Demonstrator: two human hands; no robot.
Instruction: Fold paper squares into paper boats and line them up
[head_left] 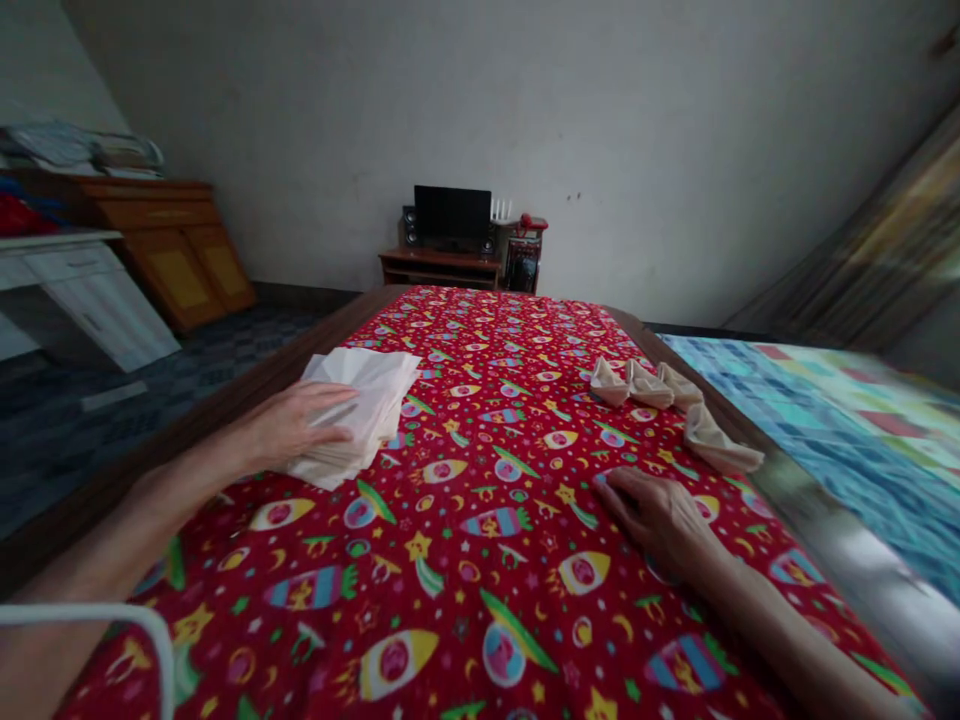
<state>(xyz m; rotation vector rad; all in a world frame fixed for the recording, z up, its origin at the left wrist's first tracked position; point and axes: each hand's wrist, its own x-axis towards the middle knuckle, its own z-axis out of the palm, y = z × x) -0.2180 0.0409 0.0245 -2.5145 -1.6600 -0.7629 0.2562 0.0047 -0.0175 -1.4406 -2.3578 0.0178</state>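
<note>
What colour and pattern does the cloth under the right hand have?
The cloth is red, with a multicoloured print of rockets and stars; the head view shows it.

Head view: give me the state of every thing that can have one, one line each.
Red cloth: spread out
Sheet stack: fanned unevenly at the edges
Left grip: spread, resting on the sheet stack
Right grip: curled, resting on the red cloth
Folded pieces: four, in a bent row
Monitor: screen dark
Cabinet doors: shut
Desk drawer: shut
</note>
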